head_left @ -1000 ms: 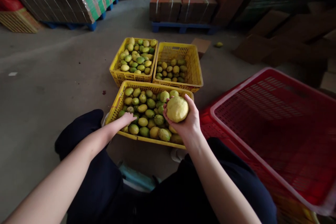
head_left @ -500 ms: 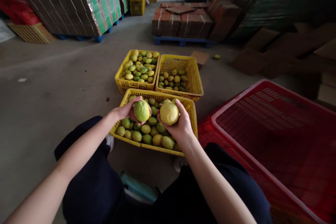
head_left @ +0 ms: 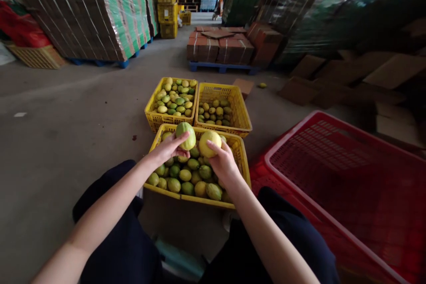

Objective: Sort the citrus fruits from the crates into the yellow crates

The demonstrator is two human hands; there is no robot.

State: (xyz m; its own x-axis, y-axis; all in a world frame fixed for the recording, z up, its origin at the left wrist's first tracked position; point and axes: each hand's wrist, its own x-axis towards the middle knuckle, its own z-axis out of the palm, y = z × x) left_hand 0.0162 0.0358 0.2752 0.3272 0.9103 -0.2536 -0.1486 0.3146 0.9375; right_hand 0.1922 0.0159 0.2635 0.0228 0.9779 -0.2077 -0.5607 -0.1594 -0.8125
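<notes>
In my left hand [head_left: 170,147] is a green lemon [head_left: 187,136], with the thumb laid across its near side and fingers beneath. A rounder yellow lemon [head_left: 209,143] sits in my right hand [head_left: 225,162], the thumb pressing on its front. Both hands are closed on their fruit, close together but apart, above the front yellow crate [head_left: 244,166]. Several green and yellow lemons [head_left: 185,175] fill that crate below. Part of its contents is hidden behind my hands.
Beyond it stand a fuller left crate [head_left: 148,113] and a partly filled right crate [head_left: 241,113], both with lemons. A large red basket [head_left: 271,156] is at my right. Farther off are stacked cartons [head_left: 219,49] on a blue pallet, flattened cardboard [head_left: 353,71] and a stray lemon [head_left: 262,85].
The view has tilted up slightly. My left hand has turned, raising the green lemon and showing its thumb side. My right thumb has moved onto the front of the yellow lemon.
</notes>
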